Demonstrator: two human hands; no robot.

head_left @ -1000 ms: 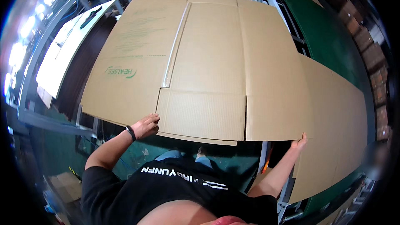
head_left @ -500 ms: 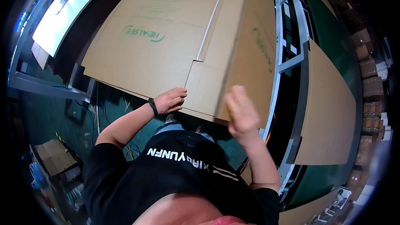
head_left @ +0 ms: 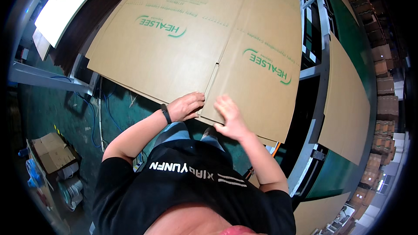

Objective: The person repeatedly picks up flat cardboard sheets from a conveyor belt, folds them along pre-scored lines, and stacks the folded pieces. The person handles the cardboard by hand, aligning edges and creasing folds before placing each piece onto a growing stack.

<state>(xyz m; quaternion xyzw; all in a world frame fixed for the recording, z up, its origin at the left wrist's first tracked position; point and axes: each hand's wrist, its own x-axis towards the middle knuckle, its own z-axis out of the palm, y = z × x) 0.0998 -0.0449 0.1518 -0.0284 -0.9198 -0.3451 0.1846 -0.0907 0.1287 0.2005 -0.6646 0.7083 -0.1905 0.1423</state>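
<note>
Two hands meet at the near edge of a large flat cardboard sheet with green print. The left hand grips that edge beside the slot cut between two flaps, fingers curled over it. The right hand lies just beside it on the right-hand flap, fingers spread flat on the board. The sheet rests on a metal frame and stretches away from the person, its long axis running left to right. A second cardboard sheet lies to the right.
</note>
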